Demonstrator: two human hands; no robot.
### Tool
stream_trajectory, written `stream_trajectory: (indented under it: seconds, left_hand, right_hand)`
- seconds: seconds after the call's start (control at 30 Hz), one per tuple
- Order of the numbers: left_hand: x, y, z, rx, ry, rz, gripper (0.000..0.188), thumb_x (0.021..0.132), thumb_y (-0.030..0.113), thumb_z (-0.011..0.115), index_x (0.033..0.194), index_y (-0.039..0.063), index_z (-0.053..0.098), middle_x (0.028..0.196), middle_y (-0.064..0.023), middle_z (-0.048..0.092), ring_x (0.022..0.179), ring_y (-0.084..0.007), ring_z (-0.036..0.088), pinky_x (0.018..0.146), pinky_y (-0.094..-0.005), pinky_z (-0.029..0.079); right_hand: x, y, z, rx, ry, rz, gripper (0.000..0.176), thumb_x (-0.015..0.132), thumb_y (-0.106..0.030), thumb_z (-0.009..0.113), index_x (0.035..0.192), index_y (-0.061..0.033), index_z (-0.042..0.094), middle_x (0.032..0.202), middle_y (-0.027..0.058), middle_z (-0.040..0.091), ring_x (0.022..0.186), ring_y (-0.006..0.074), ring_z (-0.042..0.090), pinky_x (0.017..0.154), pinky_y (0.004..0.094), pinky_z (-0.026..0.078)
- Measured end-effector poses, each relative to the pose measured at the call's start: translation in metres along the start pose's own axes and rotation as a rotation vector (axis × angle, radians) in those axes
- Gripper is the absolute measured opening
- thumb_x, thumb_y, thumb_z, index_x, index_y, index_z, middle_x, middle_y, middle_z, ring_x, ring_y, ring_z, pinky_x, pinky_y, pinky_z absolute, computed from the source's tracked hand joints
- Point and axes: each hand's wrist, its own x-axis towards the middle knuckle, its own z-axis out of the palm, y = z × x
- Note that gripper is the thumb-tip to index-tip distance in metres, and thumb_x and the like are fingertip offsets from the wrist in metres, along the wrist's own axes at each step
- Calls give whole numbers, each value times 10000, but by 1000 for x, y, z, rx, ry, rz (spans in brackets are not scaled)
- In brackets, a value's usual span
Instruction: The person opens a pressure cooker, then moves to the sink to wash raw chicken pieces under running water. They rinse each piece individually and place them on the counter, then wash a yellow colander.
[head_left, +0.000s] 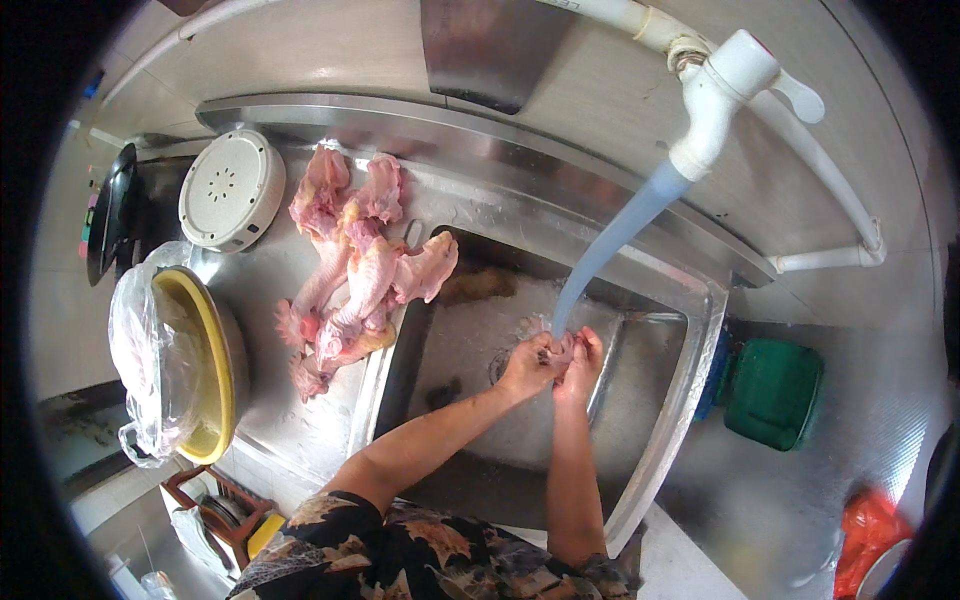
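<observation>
Both my hands meet over the metal sink (645, 450), at the lower end of a blue hose (615, 236) fitted on a white plastic tap (712, 105). My left hand (531, 366) and my right hand (579, 367) hold a piece of pinkish raw poultry (559, 352) between them; which part it is cannot be told. On the steel counter left of the sink lie several plucked raw chicken necks with heads and combs (360, 277), piled together. Something brownish (476, 285) sits in the sink's back left corner.
A yellow-rimmed basin (225, 375) with a clear plastic bag (142, 352) over it stands on the left. Behind it are a round white perforated device (232, 191) and a dark pan (112, 217). A green bin (772, 394) and a red plastic bag (870, 529) are at the right.
</observation>
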Motion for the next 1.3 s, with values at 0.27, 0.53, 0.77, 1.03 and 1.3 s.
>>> stream_trajectory:
  seconds: [0.27,0.53,0.77,1.03,1.3]
  left_hand:
    - [1,-3,-8,-187,-135,-367,136,785,-3,634,845,29,516,734,-51,584,588,-119,576,481,-269,470]
    - [-23,7,-9,-76,96,-250,218,809,29,652,767,58,439,683,-22,541,555,-73,530,447,-240,416]
    - [8,228,-35,334,-21,568,320,761,3,632,1061,31,525,1020,-155,545,703,-233,597,584,-304,497]
    - [82,394,-10,863,-101,853,278,771,112,616,1029,37,547,943,-178,579,768,-369,609,641,-411,522]
    - [-127,125,-118,626,-247,201,159,805,77,571,954,42,611,840,-138,629,775,-299,630,677,-384,492]
  right_hand:
    - [4,18,-15,-60,-104,-53,212,869,-16,527,1080,-34,543,964,48,554,834,152,567,695,278,498]
    - [3,23,-20,-92,-286,359,230,858,-131,620,1074,-83,559,850,23,582,734,123,563,641,242,484]
    - [-11,-10,-28,191,-561,557,303,861,-59,577,1153,-55,497,871,45,597,772,161,600,686,311,511]
    - [-80,-76,-60,193,-379,545,420,860,-289,554,1203,-49,523,1109,119,593,1068,268,541,785,374,482]
    - [-173,-109,-88,-13,-517,397,566,715,46,567,1261,-65,468,1128,103,569,1114,292,530,806,353,521]
